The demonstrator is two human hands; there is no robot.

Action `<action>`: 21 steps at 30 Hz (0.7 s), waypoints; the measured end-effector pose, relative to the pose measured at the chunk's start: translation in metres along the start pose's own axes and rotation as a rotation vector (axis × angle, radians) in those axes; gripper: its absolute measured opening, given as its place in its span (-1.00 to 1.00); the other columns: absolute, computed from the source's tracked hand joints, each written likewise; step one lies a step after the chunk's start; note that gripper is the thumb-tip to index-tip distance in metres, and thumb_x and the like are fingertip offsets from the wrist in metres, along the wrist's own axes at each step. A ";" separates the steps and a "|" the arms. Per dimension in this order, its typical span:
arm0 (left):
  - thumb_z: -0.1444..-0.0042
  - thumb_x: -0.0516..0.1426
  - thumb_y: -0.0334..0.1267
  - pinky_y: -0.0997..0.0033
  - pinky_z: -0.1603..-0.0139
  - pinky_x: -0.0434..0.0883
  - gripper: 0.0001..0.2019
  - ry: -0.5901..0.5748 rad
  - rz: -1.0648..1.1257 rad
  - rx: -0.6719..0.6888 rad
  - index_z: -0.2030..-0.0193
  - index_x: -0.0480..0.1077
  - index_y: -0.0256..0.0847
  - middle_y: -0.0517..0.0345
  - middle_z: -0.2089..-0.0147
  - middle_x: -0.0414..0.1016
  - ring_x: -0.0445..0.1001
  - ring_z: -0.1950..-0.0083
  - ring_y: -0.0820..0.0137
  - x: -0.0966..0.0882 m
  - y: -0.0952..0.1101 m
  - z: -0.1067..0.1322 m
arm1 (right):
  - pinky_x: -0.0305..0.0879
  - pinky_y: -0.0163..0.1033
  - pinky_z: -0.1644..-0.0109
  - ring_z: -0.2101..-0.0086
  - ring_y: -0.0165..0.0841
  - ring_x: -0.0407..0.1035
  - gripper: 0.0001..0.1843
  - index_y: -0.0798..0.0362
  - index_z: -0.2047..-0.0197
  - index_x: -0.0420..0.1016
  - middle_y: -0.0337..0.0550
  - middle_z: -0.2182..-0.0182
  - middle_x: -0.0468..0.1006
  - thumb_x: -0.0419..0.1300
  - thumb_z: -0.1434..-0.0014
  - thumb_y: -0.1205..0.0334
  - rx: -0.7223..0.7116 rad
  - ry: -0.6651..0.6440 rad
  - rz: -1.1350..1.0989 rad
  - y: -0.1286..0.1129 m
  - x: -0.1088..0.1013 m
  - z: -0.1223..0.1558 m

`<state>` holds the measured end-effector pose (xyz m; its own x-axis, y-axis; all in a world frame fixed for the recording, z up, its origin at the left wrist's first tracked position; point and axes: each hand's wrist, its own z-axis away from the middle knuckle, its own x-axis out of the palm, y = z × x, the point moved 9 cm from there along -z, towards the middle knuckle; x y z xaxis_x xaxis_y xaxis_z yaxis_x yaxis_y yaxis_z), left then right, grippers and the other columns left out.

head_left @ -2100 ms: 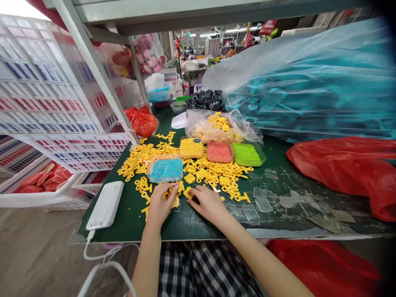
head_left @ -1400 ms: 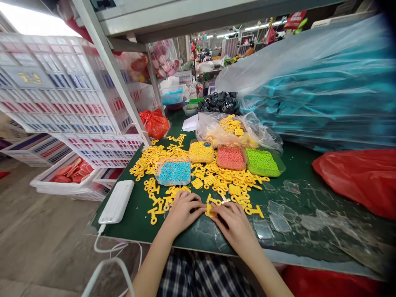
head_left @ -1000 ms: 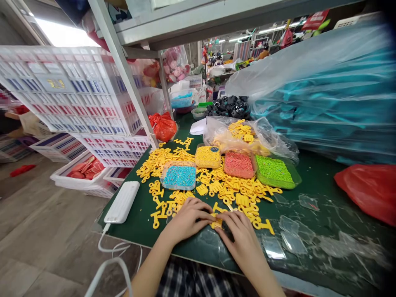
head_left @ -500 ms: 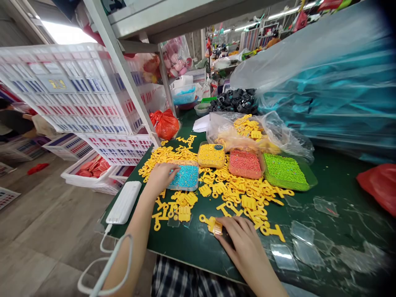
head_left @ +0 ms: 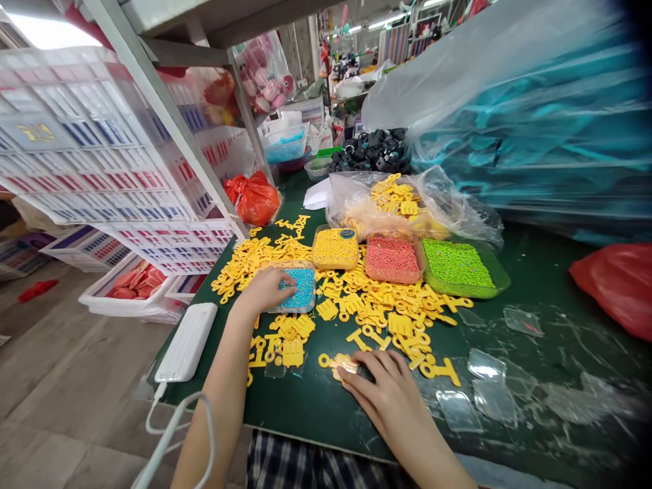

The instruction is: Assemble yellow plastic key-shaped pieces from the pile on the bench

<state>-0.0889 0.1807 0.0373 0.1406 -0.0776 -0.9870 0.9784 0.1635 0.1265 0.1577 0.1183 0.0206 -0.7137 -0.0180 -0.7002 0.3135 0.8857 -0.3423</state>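
My left hand reaches into the clear tray of blue beads, fingers curled down among the beads. What they pinch is hidden. My right hand lies on the green table, fingertips pressing a small yellow plastic piece near the front edge. Several yellow key-shaped parts are scattered across the table between the hands and the trays.
Trays of yellow, red and green beads stand behind the pile, with a plastic bag of yellow parts. A white power bank lies left. Clear plastic pieces lie right. White crates stand at left.
My left hand left the yellow piece and moved up and left into the blue bead tray. My right hand stayed on the piece. The camera view shifted.
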 end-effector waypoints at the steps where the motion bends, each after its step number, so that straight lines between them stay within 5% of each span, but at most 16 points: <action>1: -0.13 0.13 -0.09 0.18 -0.06 0.35 -0.74 -0.004 -0.003 -0.003 0.19 0.57 -0.14 0.06 0.08 0.60 0.48 -0.01 0.12 0.001 -0.001 0.000 | 0.12 -0.16 0.08 0.24 -0.33 0.33 -0.86 -0.14 0.19 0.55 -0.23 0.25 0.56 0.16 -0.29 0.24 0.001 -0.011 0.006 0.000 0.001 0.000; 9: -0.07 0.20 -0.12 0.14 -0.02 0.32 -0.83 0.023 -0.025 -0.014 0.35 0.55 -0.15 0.04 0.18 0.60 0.46 0.02 0.08 0.005 -0.005 -0.002 | 0.15 -0.14 0.06 0.21 -0.30 0.34 -0.87 -0.14 0.17 0.56 -0.21 0.22 0.56 0.24 -0.22 0.27 0.019 -0.077 0.029 -0.002 0.000 -0.001; 15: -0.18 0.15 -0.18 0.10 -0.03 0.29 -0.83 0.131 0.011 -0.018 0.28 0.54 -0.19 0.02 0.11 0.55 0.43 0.01 0.10 -0.022 -0.003 0.013 | 0.16 -0.14 0.07 0.20 -0.31 0.34 -0.91 -0.10 0.20 0.55 -0.22 0.23 0.55 0.23 -0.24 0.26 0.045 -0.047 -0.037 0.000 -0.005 -0.002; 18: -0.21 0.16 -0.17 0.18 -0.01 0.30 -0.83 0.311 0.151 0.033 0.27 0.54 -0.17 0.05 0.12 0.53 0.43 0.04 0.19 -0.043 0.014 0.033 | 0.15 -0.12 0.05 0.21 -0.30 0.33 -0.89 -0.06 0.27 0.54 -0.22 0.24 0.55 0.19 -0.27 0.25 0.071 -0.019 -0.101 0.002 -0.009 -0.001; 21: -0.23 0.16 -0.17 0.21 0.00 0.27 -0.85 0.377 0.224 0.168 0.27 0.54 -0.11 0.13 0.16 0.52 0.42 0.08 0.25 -0.036 0.057 0.056 | 0.14 -0.11 0.02 0.18 -0.29 0.32 -0.93 -0.08 0.29 0.55 -0.24 0.22 0.55 0.24 -0.23 0.22 0.120 -0.015 -0.146 0.008 -0.012 0.001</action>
<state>-0.0292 0.1376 0.0855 0.3164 0.3088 -0.8969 0.9457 -0.0287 0.3237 0.1691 0.1249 0.0252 -0.7477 -0.1502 -0.6468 0.2804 0.8116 -0.5126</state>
